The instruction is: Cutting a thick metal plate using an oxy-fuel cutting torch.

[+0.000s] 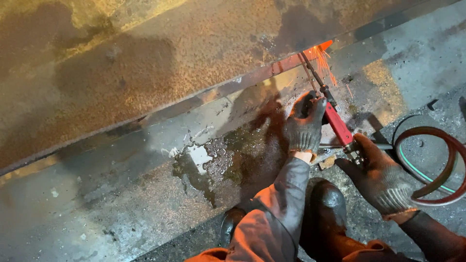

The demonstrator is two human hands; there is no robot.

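A red-handled cutting torch [338, 125] points up and left, its thin metal tubes reaching a glowing spot with orange sparks [318, 52] on the edge of a large rusty steel plate [145, 73]. My left hand [305, 125], in a grey knit glove, grips the torch near the front of the handle. My right hand [381, 177], also gloved, holds the rear end of the torch where the valves and hoses join.
A red hose and a green hose [439, 167] loop on the ground at the right. A wet puddle [213, 162] lies on the grey steel surface below the plate. My dark boots [327, 204] and orange trouser legs show at the bottom.
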